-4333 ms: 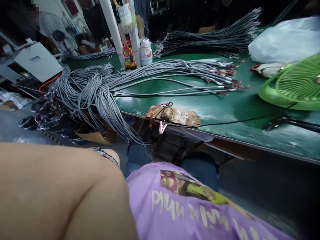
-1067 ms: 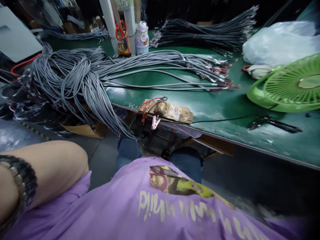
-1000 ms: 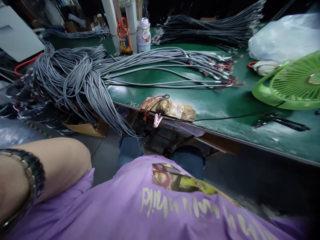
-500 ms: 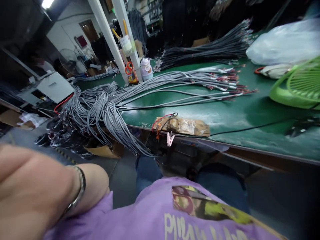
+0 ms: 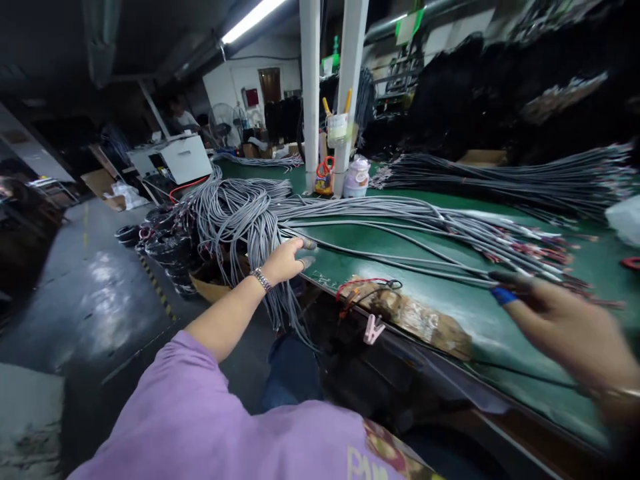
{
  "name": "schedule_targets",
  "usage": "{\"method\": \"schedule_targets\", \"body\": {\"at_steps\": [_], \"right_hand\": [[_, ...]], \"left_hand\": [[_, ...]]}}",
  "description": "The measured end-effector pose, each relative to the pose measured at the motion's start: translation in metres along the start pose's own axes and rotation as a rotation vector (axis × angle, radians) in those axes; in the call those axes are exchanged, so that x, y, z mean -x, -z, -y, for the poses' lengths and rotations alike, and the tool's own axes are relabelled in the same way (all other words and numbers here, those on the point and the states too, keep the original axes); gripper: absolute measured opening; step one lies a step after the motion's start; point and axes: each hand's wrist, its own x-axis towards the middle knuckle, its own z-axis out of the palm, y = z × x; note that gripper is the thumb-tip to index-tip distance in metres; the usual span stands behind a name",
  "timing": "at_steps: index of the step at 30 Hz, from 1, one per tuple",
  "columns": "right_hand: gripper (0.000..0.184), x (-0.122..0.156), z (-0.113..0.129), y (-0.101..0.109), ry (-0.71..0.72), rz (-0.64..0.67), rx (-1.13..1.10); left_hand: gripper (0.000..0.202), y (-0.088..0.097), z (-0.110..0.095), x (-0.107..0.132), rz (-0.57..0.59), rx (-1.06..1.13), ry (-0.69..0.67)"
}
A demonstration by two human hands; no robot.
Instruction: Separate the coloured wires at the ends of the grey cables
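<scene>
A large bundle of grey cables drapes over the near edge of the bench, its straight lengths running right to stripped reddish ends. My left hand, with dark finger covers, is at the hanging part of the bundle, thumb and forefinger apart and nothing visible between them. Further right, my right hand has thumb and forefinger around the near grey cable, close to its end. Blue wrapping covers that thumb. Motion blurs the right hand a little, and its other fingers are partly hidden.
On the green bench lies a taped wooden block with wires and a pink clip. Behind stand white posts and a lidded jar. Black cables lie at the back; wrapped coils are on the floor.
My view has turned leftward. My left hand has moved from close to the camera out to the cable bundle. My right hand has come into view at the cable ends.
</scene>
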Motion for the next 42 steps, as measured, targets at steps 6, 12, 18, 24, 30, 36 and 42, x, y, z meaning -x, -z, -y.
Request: {"method": "schedule_targets", "body": {"at_steps": [6,12,18,24,30,36,42], "right_hand": [[0.032,-0.004,-0.015,-0.025,-0.268,0.213,-0.083],[0.039,-0.009,-0.033,-0.033,-0.192,0.236,-0.206],[0.035,-0.011,-0.044,-0.04,-0.202,0.171,-0.314],[0.034,-0.01,-0.048,-0.042,-0.202,0.133,-0.38],[0.037,-0.011,-0.048,-0.045,-0.212,0.145,-0.373],[0.034,-0.011,-0.042,-0.04,-0.231,0.16,-0.318],[0.038,-0.006,-0.035,-0.03,-0.277,0.195,-0.286]], "left_hand": [[0.068,-0.04,0.041,-0.055,0.313,-0.544,-0.036],[0.082,-0.073,0.073,-0.14,0.334,-0.671,0.026],[0.081,-0.113,0.071,-0.198,0.317,-0.671,0.184],[0.059,-0.119,0.054,-0.196,0.423,-0.736,0.081],[0.066,-0.076,0.046,-0.131,0.594,-0.731,-0.062],[0.063,-0.034,0.019,-0.081,0.736,-0.733,-0.132],[0.03,-0.016,-0.004,-0.058,0.553,-0.685,-0.076]]}}
